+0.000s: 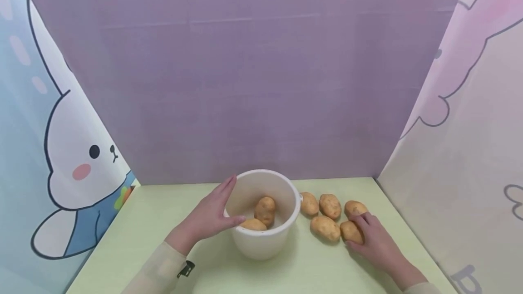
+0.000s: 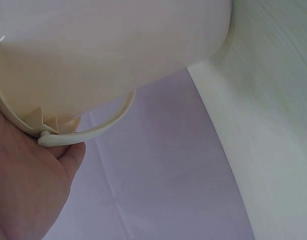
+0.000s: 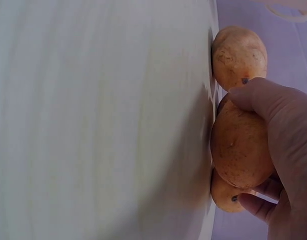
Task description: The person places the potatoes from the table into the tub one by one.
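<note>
Brown-skinned and dusty, a potato (image 1: 351,232) lies on the pale green counter (image 1: 163,221) under my right hand (image 1: 377,244). My fingers curl over its top and my thumb sits against its side, so I am gripping it while it rests on the surface. In the right wrist view the same potato (image 3: 241,150) fills my palm, with another potato touching it on each side.

Four more potatoes lie in a loose cluster just beside the gripped one: one (image 1: 325,228) touching it on the left, one (image 1: 355,208) just behind my fingertips, and two (image 1: 330,206) (image 1: 309,203) farther back, near the bucket.

To the left of the cluster stands a white plastic bucket (image 1: 261,239), upright, near the middle of the counter. Two potatoes (image 1: 265,210) (image 1: 253,224) lie inside it on the bottom, touching each other.

My left hand (image 1: 212,217) holds the bucket at its left rim, fingers spread along the outer wall and thumb hooked over the edge. The left wrist view shows the bucket's thin wire-shaped handle (image 2: 93,130) hanging down against its side, just above my palm.

Behind the counter rises a plain purple wall (image 1: 261,80). A cartoon rabbit panel (image 1: 77,162) stands on the left, and a pale pink cartoon panel (image 1: 470,126) stands on the right.
</note>
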{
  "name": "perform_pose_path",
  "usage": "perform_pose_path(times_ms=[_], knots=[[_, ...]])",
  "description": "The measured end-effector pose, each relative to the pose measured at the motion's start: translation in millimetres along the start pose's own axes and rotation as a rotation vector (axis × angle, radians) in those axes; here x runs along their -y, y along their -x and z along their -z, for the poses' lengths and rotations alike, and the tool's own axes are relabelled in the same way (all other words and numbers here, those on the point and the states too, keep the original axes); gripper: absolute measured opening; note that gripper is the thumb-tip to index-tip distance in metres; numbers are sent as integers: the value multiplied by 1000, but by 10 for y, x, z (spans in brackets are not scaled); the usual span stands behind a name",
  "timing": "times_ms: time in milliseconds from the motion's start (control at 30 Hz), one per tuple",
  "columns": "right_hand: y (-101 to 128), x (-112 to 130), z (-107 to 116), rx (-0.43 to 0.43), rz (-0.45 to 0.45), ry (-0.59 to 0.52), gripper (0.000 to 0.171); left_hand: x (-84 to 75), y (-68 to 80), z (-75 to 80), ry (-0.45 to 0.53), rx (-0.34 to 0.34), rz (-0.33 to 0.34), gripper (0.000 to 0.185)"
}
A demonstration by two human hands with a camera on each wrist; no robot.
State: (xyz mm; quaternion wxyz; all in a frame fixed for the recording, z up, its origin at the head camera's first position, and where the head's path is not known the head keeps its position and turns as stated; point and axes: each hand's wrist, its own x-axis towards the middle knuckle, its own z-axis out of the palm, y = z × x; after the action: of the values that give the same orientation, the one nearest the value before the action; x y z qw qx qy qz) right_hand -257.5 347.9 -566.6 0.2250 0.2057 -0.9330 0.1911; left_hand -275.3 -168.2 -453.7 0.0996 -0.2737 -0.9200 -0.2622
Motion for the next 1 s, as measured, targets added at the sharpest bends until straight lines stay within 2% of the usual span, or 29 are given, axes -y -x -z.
perform_pose_path(times_ms=[300, 567, 1000], knots=[[-2, 19, 82, 15, -62, -33, 71, -9, 7, 7, 7, -1, -6, 118], [-104, 30, 162, -73, 29, -29, 66, 19, 13, -6, 0, 1, 4, 117], [-271, 108, 321, -77, 41, -75, 67, 33, -1, -11, 6, -4, -4, 119]])
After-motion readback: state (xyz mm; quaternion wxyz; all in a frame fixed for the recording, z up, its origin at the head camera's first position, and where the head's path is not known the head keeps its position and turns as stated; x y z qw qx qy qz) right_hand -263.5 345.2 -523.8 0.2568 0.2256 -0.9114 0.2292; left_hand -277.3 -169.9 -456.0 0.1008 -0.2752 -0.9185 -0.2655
